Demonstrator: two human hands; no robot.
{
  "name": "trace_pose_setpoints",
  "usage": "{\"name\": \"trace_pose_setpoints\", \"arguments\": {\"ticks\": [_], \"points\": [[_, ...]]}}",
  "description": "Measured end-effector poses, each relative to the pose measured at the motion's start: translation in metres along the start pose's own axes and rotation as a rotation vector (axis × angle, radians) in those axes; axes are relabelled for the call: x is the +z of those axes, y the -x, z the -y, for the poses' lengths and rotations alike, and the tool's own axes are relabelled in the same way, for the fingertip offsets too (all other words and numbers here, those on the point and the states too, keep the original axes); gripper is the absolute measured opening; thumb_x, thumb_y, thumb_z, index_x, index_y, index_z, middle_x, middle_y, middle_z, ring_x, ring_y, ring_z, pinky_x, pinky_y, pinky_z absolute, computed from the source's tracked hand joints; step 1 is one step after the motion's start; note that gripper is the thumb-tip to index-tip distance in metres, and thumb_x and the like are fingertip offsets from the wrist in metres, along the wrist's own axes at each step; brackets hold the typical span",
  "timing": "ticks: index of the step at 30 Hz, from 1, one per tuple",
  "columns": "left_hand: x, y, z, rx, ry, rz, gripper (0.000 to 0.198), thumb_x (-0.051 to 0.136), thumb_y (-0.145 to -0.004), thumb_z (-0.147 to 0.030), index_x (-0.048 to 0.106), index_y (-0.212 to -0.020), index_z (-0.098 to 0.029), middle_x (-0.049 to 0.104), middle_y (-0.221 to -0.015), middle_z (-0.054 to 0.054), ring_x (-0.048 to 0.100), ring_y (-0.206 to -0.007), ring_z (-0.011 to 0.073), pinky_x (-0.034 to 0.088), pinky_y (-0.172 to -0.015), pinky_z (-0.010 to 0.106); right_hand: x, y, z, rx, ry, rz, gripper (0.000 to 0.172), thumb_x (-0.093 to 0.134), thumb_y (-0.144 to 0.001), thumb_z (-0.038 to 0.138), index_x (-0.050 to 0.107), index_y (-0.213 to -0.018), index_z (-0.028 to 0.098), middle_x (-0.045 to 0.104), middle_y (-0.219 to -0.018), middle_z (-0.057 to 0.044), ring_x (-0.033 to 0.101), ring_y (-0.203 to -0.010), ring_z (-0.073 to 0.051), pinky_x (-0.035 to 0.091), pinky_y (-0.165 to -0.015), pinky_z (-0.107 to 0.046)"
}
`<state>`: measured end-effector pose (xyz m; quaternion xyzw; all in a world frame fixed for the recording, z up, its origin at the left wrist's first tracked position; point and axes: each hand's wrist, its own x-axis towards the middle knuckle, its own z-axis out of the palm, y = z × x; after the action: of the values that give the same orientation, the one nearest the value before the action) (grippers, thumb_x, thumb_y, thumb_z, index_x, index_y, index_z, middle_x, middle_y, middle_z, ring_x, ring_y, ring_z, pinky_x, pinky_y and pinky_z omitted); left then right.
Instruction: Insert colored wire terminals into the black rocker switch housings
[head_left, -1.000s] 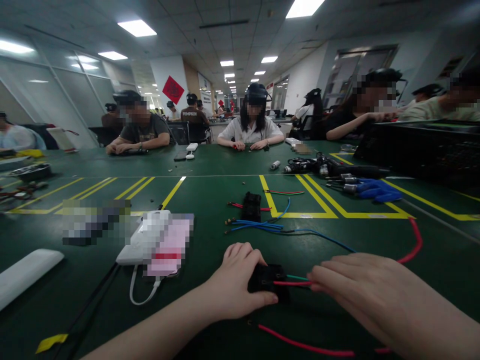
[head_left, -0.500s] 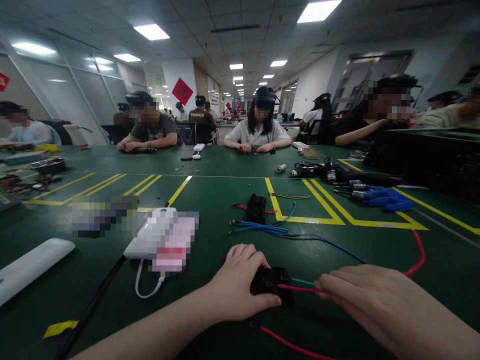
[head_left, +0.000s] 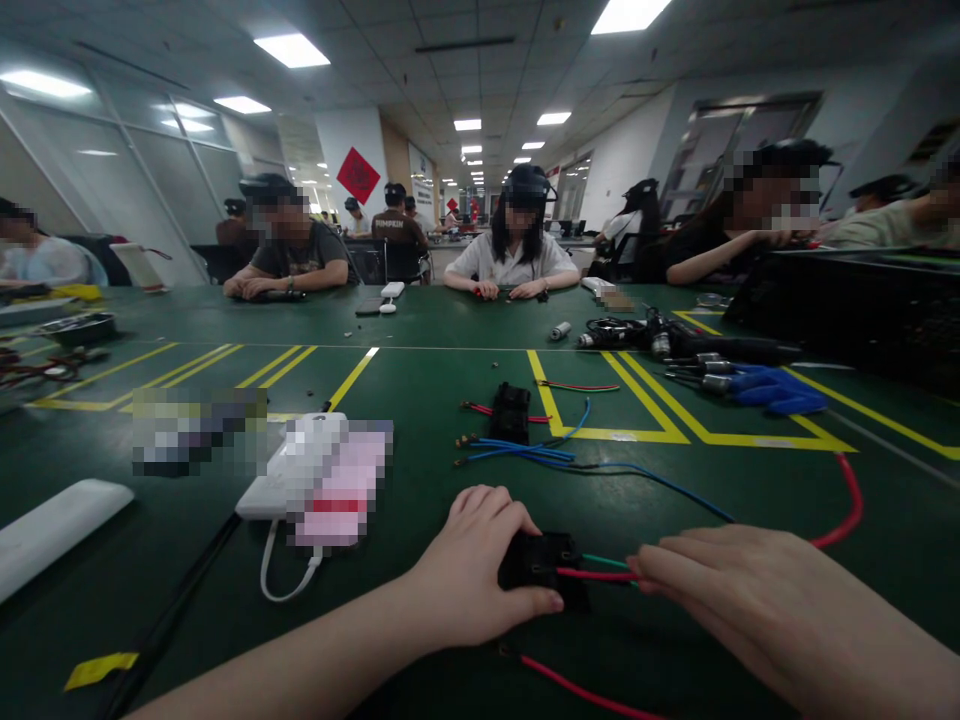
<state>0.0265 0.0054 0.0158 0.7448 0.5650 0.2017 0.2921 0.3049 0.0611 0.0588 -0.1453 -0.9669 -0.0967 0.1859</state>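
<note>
your left hand [head_left: 480, 570] wraps around a black block [head_left: 544, 565] on the green table [head_left: 420, 400], thumb under it. your right hand [head_left: 739, 595] pinches the red wire [head_left: 596, 575] and green wire [head_left: 604, 561] going into the block (the fingertips hide just where). past them lie blue wires [head_left: 525, 452] and a second block [head_left: 511, 411]. far off, people sit at the table.

Head view, forward-down, close over hands [head_left: 615, 585]

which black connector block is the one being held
The near black block, gripped by the left hand; the other black block lies untouched farther up the table.
</note>
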Motion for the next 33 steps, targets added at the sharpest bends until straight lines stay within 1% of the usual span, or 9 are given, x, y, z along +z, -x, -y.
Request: {"name": "trace_pose_setpoints", "arguments": {"ticks": [6,10,15,18,22,25,28,31,33], "points": [[0.001,0.000,0.000,0.017,0.008,-0.008,0.045,0.101,-0.084,-0.039,0.069,-0.112,-0.023,0.067,-0.120,0.006,0.060,-0.122,0.0351,0.047,-0.115,0.056,0.000,0.002,0.002,-0.077,0.105,-0.158,0.045,0.044,-0.093,-0.009,0.070,-0.110,0.023,0.077,-0.081,0.003,0.073,-0.065,-0.015,0.054,-0.066,-0.027],[-0.001,0.000,-0.003,-0.004,0.001,0.014,0.045,0.102,-0.084,-0.037,0.070,-0.111,-0.022,0.066,-0.119,0.006,0.060,-0.122,0.0359,0.047,-0.115,0.056,0.007,0.011,0.006,-0.043,0.197,-0.219,0.057,0.041,-0.085,-0.009,0.068,-0.121,0.025,0.082,-0.092,0.001,0.077,-0.077,-0.020,0.057,-0.076,-0.033],[-0.001,-0.001,-0.002,-0.021,0.015,0.026,0.048,0.104,-0.082,-0.036,0.069,-0.110,-0.021,0.066,-0.118,0.006,0.060,-0.122,0.0365,0.047,-0.115,0.056,0.008,0.006,0.002,0.001,0.020,-0.030,0.044,0.048,-0.080,-0.008,0.065,-0.097,0.029,0.076,-0.073,0.007,0.073,-0.053,-0.015,0.049,-0.051,-0.025],[-0.001,-0.001,-0.002,-0.023,0.018,0.026,0.049,0.106,-0.081,-0.036,0.069,-0.110,-0.021,0.066,-0.118,0.006,0.060,-0.122,0.0368,0.046,-0.115,0.057,0.006,0.002,0.000,-0.008,-0.028,-0.020,0.039,0.049,-0.084,-0.006,0.064,-0.094,0.029,0.074,-0.071,0.007,0.071,-0.051,-0.013,0.048,-0.049,-0.024],[0.000,-0.002,-0.004,-0.027,0.013,0.032,0.051,0.106,-0.081,-0.037,0.070,-0.112,-0.019,0.067,-0.121,0.008,0.060,-0.123,0.0376,0.047,-0.115,0.057,0.015,0.018,0.000,-0.038,0.121,-0.143,0.048,0.044,-0.089,-0.004,0.071,-0.114,0.026,0.082,-0.090,0.001,0.079,-0.072,-0.018,0.058,-0.071,-0.030],[0.001,-0.002,-0.003,-0.022,0.021,0.029,0.051,0.106,-0.081,-0.038,0.070,-0.113,-0.020,0.067,-0.121,0.007,0.061,-0.123,0.0379,0.046,-0.115,0.058,0.023,0.034,0.000,-0.037,0.203,-0.133,0.063,0.045,-0.085,-0.003,0.072,-0.134,0.027,0.086,-0.106,-0.004,0.083,-0.090,-0.026,0.061,-0.085,-0.040],[0.002,-0.001,-0.001,-0.017,0.025,0.018,0.051,0.106,-0.080,-0.038,0.071,-0.113,-0.020,0.067,-0.120,0.007,0.060,-0.123,0.0379,0.047,-0.115,0.057,0.021,0.032,-0.001,-0.001,0.104,-0.108,0.056,0.048,-0.082,-0.002,0.074,-0.121,0.029,0.085,-0.095,-0.001,0.081,-0.074,-0.024,0.061,-0.068,-0.036],[0.002,-0.001,0.000,-0.014,0.025,0.018,0.051,0.107,-0.080,-0.037,0.071,-0.113,-0.019,0.067,-0.120,0.007,0.060,-0.123,0.0375,0.047,-0.115,0.057,0.011,0.014,-0.001,0.018,-0.071,-0.028,0.038,0.053,-0.081,-0.003,0.066,-0.095,0.031,0.076,-0.070,0.006,0.071,-0.049,-0.017,0.050,-0.046,-0.028],[0.001,-0.002,0.000,-0.019,0.027,0.022,0.052,0.107,-0.079,-0.037,0.071,-0.112,-0.019,0.067,-0.120,0.007,0.060,-0.123,0.0374,0.047,-0.115,0.057,0.006,0.003,-0.001,0.012,-0.102,-0.013,0.036,0.052,-0.082,-0.003,0.063,-0.090,0.031,0.073,-0.065,0.008,0.070,-0.045,-0.015,0.048,-0.042,-0.026]]}}
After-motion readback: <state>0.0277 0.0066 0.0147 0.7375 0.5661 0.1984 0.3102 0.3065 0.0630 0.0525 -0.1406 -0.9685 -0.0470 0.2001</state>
